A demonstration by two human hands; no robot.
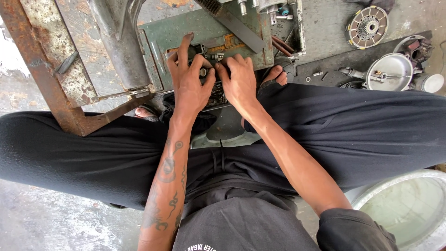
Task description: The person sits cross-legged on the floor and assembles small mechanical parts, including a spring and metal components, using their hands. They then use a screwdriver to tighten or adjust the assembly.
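Both hands rest together on small metal parts lying in a green metal toolbox [162, 42] on the floor between my knees. My left hand [189, 76] has its fingers spread over the parts, the index finger stretched toward the box's far side. My right hand [239, 81] presses right beside it, fingers curled around a small metal part [203, 72] that both hands touch. The part is mostly hidden under the fingers. A dark flat file [234, 23] lies diagonally across the box top.
A rusty steel frame [55, 79] and a grey metal housing [121, 42] stand at the left. At the right are a clutch disc [367, 27], a round metal cover [389, 72] on a dark mat, and a pale basin [409, 209].
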